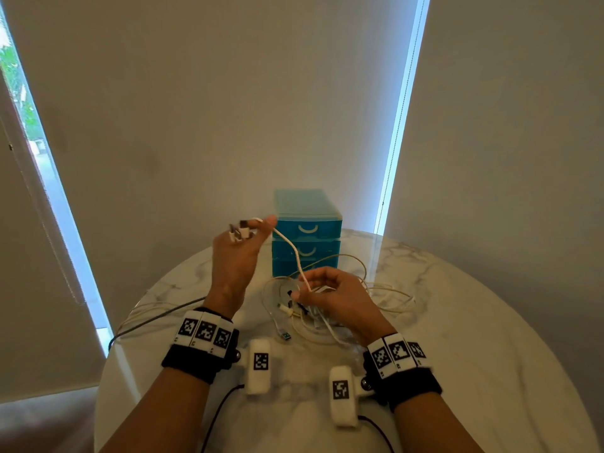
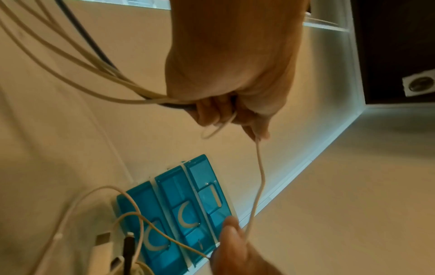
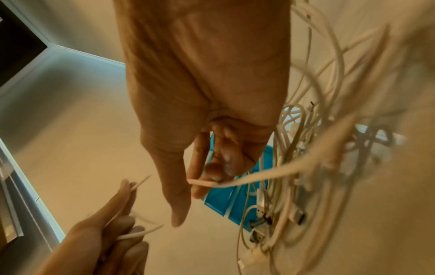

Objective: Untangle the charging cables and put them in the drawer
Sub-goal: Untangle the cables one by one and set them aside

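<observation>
left hand: raised at 11 o'clock of the tangle, fingers curled round several plug ends and pinching one white cable. We hold it high so the cable's run shows clear of the pile.
right hand: low over the tangle, thumb and fingers pinching the same white cable further down its length. Our guess: it feeds or strips the strand out while the left keeps tension.
white cable: taut-ish between both hands, crossing in front of the drawers.
tangle: rest of the cables, loose loops and plugs on the surface, under and at 3 o'clock of the right hand. A few strands plus one dark cable trail off toward 9 o'clock.
drawers: blue three-drawer unit at 12 o'clock, at the back of the surface, just behind the tangle. All three fronts look pushed in; contents not readable through the tinted plastic, so we cannot tell what they hold.
progress: we judge untangling early, one cable part-freed, nothing stowed.
risk: pulling hard may tighten knots in the pile; a drawer still needs opening with both hands busy.
</observation>
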A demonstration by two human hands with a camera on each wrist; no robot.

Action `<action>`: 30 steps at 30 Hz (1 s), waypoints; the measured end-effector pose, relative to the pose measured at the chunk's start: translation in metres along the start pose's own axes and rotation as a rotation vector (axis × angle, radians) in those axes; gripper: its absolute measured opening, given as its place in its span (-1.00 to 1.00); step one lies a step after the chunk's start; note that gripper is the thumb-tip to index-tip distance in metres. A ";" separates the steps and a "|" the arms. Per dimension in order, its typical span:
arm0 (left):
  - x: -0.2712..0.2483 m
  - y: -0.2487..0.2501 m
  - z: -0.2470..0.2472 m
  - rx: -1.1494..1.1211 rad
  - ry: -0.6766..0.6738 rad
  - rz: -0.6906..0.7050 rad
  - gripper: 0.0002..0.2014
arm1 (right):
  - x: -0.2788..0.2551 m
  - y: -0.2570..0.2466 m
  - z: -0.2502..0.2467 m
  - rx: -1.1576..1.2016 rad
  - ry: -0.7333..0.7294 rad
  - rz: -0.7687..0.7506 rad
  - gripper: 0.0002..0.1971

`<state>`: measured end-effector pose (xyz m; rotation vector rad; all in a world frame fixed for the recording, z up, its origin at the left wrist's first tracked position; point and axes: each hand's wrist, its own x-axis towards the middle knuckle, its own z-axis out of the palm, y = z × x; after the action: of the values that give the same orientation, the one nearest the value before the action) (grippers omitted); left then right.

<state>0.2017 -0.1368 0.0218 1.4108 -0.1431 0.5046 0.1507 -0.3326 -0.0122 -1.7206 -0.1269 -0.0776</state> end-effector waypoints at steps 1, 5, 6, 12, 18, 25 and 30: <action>0.003 -0.001 -0.002 -0.062 0.075 0.005 -0.83 | -0.001 0.001 -0.002 -0.042 -0.029 0.012 -0.69; 0.009 -0.004 -0.007 -0.139 0.249 -0.006 -0.75 | -0.002 0.000 -0.016 -0.112 -0.078 0.046 -0.77; 0.008 -0.002 -0.007 -0.119 0.222 -0.011 -0.70 | -0.002 0.000 -0.019 -0.092 -0.043 0.016 -0.75; -0.012 0.009 0.005 0.235 -0.437 -0.100 -0.75 | 0.005 -0.003 -0.019 0.362 0.234 -0.130 -0.67; -0.018 -0.003 0.014 0.391 -0.724 -0.079 -0.84 | 0.005 -0.003 -0.013 0.451 0.215 -0.129 -0.64; -0.014 -0.002 0.012 0.369 -0.593 0.033 -0.88 | 0.007 -0.006 -0.016 0.402 0.171 -0.088 -0.71; -0.014 -0.006 0.015 0.349 -0.445 0.078 -0.90 | 0.007 -0.005 -0.021 0.213 0.190 -0.150 -0.82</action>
<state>0.1951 -0.1549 0.0137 1.8527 -0.4882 0.2780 0.1576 -0.3520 -0.0035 -1.4815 -0.1188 -0.3265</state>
